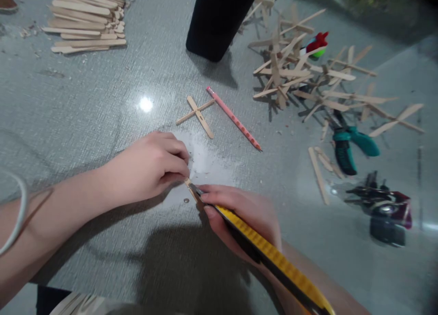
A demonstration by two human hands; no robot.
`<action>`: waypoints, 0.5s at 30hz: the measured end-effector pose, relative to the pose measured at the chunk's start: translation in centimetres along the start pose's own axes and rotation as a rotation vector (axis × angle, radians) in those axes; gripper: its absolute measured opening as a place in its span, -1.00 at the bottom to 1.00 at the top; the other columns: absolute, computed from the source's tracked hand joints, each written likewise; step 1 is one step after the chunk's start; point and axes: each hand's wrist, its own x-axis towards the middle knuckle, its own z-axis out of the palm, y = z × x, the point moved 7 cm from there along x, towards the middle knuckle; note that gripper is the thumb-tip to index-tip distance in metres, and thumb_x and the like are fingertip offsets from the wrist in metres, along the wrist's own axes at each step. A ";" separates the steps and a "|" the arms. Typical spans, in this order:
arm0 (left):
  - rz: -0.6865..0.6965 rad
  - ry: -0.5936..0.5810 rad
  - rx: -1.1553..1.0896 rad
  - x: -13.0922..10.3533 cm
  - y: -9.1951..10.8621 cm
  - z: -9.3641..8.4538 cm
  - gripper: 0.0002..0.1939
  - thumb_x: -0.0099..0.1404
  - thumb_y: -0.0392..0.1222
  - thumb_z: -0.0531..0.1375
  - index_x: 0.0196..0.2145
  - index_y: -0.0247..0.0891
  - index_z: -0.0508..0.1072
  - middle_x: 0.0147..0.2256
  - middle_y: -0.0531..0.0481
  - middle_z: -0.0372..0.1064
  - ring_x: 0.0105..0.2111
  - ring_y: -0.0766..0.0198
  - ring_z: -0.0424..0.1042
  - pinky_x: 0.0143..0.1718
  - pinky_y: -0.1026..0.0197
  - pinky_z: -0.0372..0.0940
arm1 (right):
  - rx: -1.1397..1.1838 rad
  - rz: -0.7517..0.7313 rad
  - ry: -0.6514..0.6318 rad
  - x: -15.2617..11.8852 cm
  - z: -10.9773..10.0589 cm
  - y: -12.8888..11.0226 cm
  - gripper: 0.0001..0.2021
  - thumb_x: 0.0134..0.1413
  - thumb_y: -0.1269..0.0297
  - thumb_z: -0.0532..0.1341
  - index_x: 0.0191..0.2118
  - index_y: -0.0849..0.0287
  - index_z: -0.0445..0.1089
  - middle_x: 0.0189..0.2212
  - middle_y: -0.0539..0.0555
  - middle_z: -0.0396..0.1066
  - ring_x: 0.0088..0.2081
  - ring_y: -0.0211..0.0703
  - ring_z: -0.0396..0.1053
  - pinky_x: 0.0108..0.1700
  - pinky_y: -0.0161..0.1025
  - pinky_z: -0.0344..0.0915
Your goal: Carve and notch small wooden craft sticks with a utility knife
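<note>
My left hand [153,167] has its fingers closed on the upper end of a wooden craft stick [192,193], which it presses down on the grey table. A yellow and black utility knife [270,255] is gripped in my right hand [244,214], its metal tip resting against the stick just beside my left fingertips. Pale dust lies around the stick. Beyond my hands are two sticks joined in a cross [196,110] and a pink pencil [236,120] with its point toward the lower right.
A black box-like object [219,21] stands at the top. Stacked craft sticks [87,18] lie upper left. On the right are many crossed sticks [280,73], teal-handled pliers [345,151], loose sticks [318,174] and a dark cluster of small items [386,210].
</note>
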 end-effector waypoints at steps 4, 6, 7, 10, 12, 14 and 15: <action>0.013 -0.010 0.014 0.1 -0.1 0.2 -0.78 0.39 -0.32 0.19 -0.34 -0.17 0.63 -0.27 0.00 0.57 -0.22 0.17 0.49 -0.09 0.10 0.29 | 0.048 0.039 0.011 -0.6 0.7 -0.3 -0.69 0.22 0.52 0.23 -0.02 -0.02 0.43 -0.28 0.01 0.61 -0.26 -0.11 0.64 -0.29 -0.22 0.56; 0.019 -0.030 0.014 0.2 -0.1 0.3 -0.79 0.39 -0.31 0.20 -0.33 -0.17 0.64 -0.27 0.00 0.58 -0.21 0.16 0.50 -0.08 0.09 0.29 | 0.060 0.060 -0.015 -0.8 1.1 -0.4 -0.73 0.24 0.51 0.24 -0.02 0.02 0.44 -0.27 0.04 0.59 -0.26 -0.12 0.62 -0.31 -0.22 0.53; 0.013 -0.036 0.020 0.3 -0.1 0.4 -0.79 0.38 -0.30 0.21 -0.34 -0.17 0.64 -0.28 0.00 0.58 -0.21 0.15 0.50 -0.09 0.09 0.29 | 0.061 0.066 -0.032 -0.8 1.3 -0.5 -0.75 0.26 0.51 0.24 -0.03 0.03 0.44 -0.27 0.04 0.59 -0.27 -0.13 0.61 -0.31 -0.23 0.52; -0.050 -0.030 0.054 0.5 -0.2 0.4 -0.76 0.36 -0.30 0.20 -0.41 -0.15 0.64 -0.35 0.00 0.56 -0.29 0.17 0.47 -0.17 0.09 0.28 | 0.046 0.082 -0.066 -0.5 1.2 -0.6 -0.81 0.28 0.49 0.23 -0.08 0.05 0.43 -0.30 0.03 0.58 -0.28 -0.15 0.59 -0.30 -0.24 0.51; -0.096 -0.021 0.068 0.7 -0.2 0.4 -0.74 0.34 -0.31 0.20 -0.44 -0.16 0.64 -0.40 -0.01 0.53 -0.36 0.19 0.44 -0.23 0.10 0.26 | 0.032 0.070 -0.083 -0.2 1.1 -0.8 -0.82 0.29 0.49 0.23 -0.09 0.06 0.41 -0.32 0.02 0.58 -0.30 -0.16 0.58 -0.30 -0.25 0.51; -0.139 -0.035 0.071 0.8 -0.3 0.5 -0.76 0.29 -0.34 0.22 -0.46 -0.18 0.65 -0.40 -0.02 0.53 -0.39 0.20 0.42 -0.26 0.11 0.25 | 0.013 0.051 -0.084 -0.1 0.8 -1.0 -0.81 0.28 0.50 0.22 -0.10 0.05 0.40 -0.35 0.00 0.58 -0.34 -0.18 0.57 -0.32 -0.25 0.49; -0.158 -0.046 0.070 0.9 -0.4 0.6 -0.77 0.27 -0.36 0.23 -0.46 -0.19 0.65 -0.40 -0.02 0.54 -0.39 0.20 0.43 -0.27 0.12 0.25 | 0.005 0.049 -0.085 -0.2 0.8 -1.0 -0.81 0.28 0.49 0.22 -0.10 0.04 0.40 -0.36 -0.01 0.58 -0.34 -0.18 0.57 -0.33 -0.26 0.49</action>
